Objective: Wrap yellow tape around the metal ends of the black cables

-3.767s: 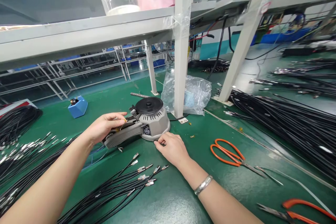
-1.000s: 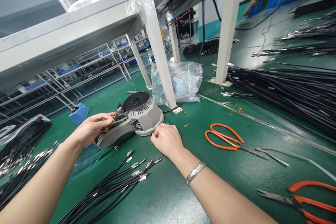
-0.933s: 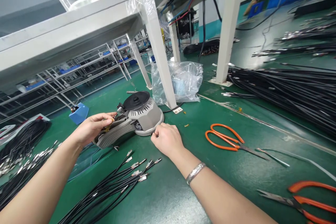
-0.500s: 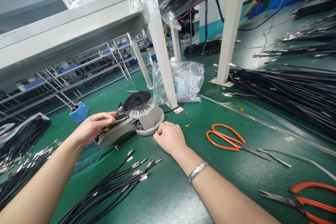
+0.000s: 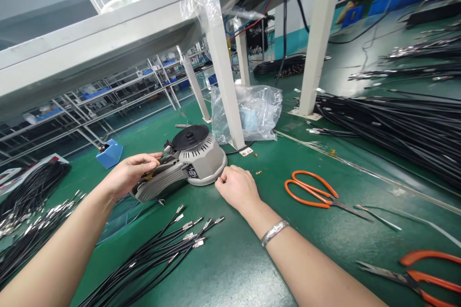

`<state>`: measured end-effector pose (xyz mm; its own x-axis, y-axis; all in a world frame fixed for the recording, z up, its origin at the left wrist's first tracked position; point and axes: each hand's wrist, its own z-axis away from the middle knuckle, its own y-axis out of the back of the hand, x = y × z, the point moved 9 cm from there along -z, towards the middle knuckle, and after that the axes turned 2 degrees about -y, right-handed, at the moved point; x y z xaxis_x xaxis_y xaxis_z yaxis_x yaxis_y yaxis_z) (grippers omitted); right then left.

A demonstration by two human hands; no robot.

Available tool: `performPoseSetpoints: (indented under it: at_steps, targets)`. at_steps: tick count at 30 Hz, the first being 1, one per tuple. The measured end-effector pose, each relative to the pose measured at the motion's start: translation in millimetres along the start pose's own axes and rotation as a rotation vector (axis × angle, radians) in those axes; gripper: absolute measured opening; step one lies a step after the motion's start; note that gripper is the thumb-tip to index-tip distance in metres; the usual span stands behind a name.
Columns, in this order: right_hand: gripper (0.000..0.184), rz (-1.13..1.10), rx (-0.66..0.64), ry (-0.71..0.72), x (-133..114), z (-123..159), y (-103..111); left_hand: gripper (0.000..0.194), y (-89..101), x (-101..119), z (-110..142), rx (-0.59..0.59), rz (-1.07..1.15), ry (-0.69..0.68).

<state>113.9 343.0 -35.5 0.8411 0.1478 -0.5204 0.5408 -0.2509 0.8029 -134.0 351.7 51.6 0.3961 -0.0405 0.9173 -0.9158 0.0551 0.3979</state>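
Note:
A grey tape dispenser (image 5: pixel 205 165) with a black round disc (image 5: pixel 190 138) on top stands on the green table, its curved arm (image 5: pixel 162 181) pointing left. At that arm, my left hand (image 5: pixel 133 172) pinches with thumb and forefinger; a bit of amber tape (image 5: pixel 157 162) shows at the fingertips. My right hand (image 5: pixel 239 187) is closed in a loose fist beside the dispenser's base, its knuckles at the lower right rim. What its curled fingers hold, if anything, is hidden. Black cables (image 5: pixel 154 249) with metal connectors lie in front of the dispenser.
Orange-handled scissors (image 5: pixel 311 189) and orange-handled pliers (image 5: pixel 406 276) lie on the right, near tweezers (image 5: pixel 378 217). A clear plastic bag (image 5: pixel 261 110) sits behind a white shelf post (image 5: pixel 225 72). Big cable bundles (image 5: pixel 399 129) cover the right back. A blue holder (image 5: pixel 110 153) stands left.
Since the earliest frame the view has tilted and shifted. Lately my right hand has slid slightly right along the dispenser's base. My left hand stays at the arm.

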Motion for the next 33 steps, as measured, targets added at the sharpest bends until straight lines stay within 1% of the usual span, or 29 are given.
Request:
performPoseSetpoints:
  at_steps: [9,15,17,20,22,33]
  targets:
    - [0.016,0.000,0.006,-0.017,3.8,-1.1,1.3,0.028,-1.2,1.7,0.8,0.000,-0.005,-0.010]
    - [0.016,-0.024,-0.003,0.021,-1.0,1.6,1.0,0.029,-1.5,2.6,1.0,0.009,0.002,-0.011]
    - [0.022,-0.038,-0.008,0.039,-2.9,2.8,1.7,0.029,-1.8,3.0,0.8,0.009,0.006,-0.014]
    - [0.037,-0.053,-0.008,0.042,-3.3,3.9,3.9,0.028,-1.5,2.4,0.7,0.017,0.007,-0.007]
    - [0.040,-0.061,-0.005,0.041,-3.1,4.0,5.4,0.029,-1.1,2.3,0.8,0.024,0.008,-0.005]
    - [0.038,-0.078,-0.019,0.029,-1.8,2.1,6.9,0.027,-2.2,3.2,1.0,0.015,0.005,-0.001]
